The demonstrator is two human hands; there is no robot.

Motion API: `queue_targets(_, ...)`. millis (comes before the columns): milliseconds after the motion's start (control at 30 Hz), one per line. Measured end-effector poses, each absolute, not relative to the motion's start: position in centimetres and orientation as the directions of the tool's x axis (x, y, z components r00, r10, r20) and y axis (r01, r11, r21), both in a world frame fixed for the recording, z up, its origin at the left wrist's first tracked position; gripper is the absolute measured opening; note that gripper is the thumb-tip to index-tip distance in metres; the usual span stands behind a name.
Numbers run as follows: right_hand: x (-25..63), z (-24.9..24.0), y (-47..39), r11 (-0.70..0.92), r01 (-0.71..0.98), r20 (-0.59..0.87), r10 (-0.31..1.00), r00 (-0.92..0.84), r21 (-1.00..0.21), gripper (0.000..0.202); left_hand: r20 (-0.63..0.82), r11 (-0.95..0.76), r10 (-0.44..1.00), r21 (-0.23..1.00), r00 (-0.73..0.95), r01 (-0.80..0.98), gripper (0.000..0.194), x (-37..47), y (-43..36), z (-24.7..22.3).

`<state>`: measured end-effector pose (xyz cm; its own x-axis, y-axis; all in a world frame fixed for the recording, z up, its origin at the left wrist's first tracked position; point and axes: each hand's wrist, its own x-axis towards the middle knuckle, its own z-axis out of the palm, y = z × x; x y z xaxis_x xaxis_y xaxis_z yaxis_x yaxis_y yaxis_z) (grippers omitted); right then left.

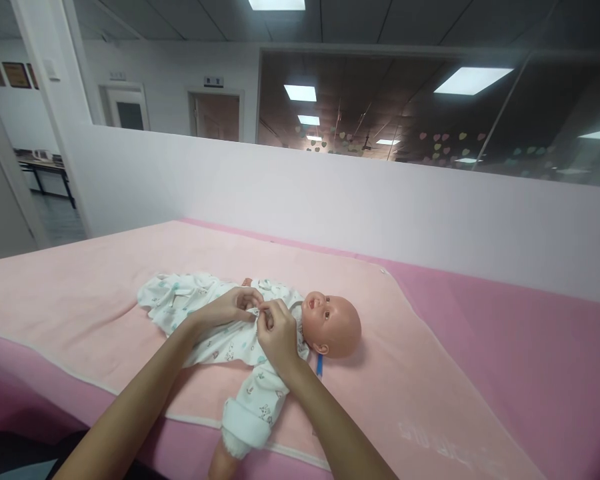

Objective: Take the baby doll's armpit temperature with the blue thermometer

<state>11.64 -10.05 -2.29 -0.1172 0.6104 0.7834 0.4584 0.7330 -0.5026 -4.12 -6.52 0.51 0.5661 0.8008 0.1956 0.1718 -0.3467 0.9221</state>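
Note:
A baby doll [337, 327] lies on its back with its head toward the right. It wears a white printed baby gown [225, 347] with a folded-back cuff on the near sleeve. My left hand [234, 305] is closed at the gown's chest, thumb and fingers curled in a pinch. Right beside it, almost touching, my right hand [279, 332] pinches the same spot of the gown's front. The small bit between the fingertips is mostly hidden, and I cannot make out whether it is a tie or a fastener.
A pale pink blanket [380, 413] lies under the doll over a brighter pink surface [530, 333]. A blue strip [319, 365] shows by the doll's neck. A white partition wall [330, 200] with a window above stands behind. At the far left, a table [45, 163] shows through an opening.

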Motion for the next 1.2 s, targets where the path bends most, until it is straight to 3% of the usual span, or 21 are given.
queue_targets(533,11.6,-2.4,-10.0,0.740,0.462,0.785,0.604,-0.137,-0.489,0.014,0.124,-0.200,0.804,0.977,0.582,0.068,0.023,-4.1,-7.4,1.5)
queue_targets(833,11.8,-1.8,-10.7,0.741,0.494,0.762,0.611,-0.215,-0.455,0.019,0.157,-0.212,0.775,0.977,0.613,0.018,0.029,-4.2,-7.6,1.5)
queue_targets(1200,11.8,-1.7,-10.8,0.734,0.533,0.749,0.613,-0.253,-0.420,0.029,0.144,-0.235,0.803,0.968,0.578,0.085,0.034,-4.4,-7.6,1.5)
